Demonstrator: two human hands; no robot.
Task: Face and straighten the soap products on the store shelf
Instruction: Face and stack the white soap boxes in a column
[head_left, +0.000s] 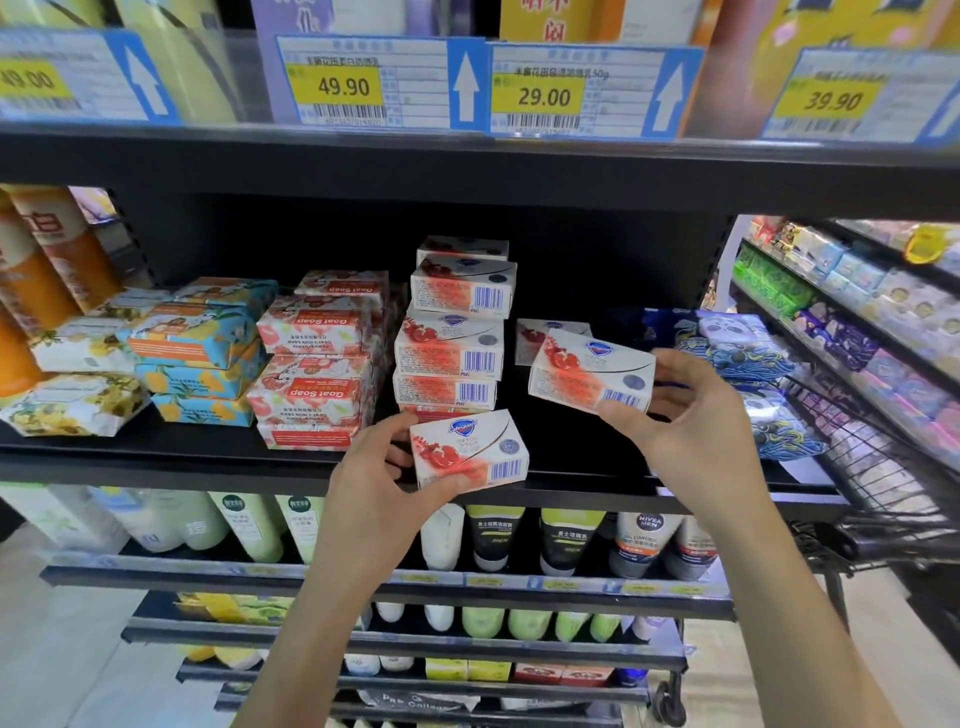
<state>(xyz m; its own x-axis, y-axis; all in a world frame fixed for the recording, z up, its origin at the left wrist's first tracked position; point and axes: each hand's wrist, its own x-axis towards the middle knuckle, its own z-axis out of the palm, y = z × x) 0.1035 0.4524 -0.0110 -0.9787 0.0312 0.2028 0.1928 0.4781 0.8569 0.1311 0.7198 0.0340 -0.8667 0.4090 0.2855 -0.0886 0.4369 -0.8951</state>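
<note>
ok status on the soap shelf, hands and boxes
Left hand holds one soap box at the shelf front. Right hand holds a second box, raised, tilted. Stack behind the first; lone box behind the second.

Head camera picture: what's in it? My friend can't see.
The left hand holds a lower soap box and the right hand an upper soap box, both white and red, at a black shelf. A stack of matching boxes stands behind them.

Bare shelf (561, 452) between soap stack (449, 358) and blue packs (737, 353).
</note>
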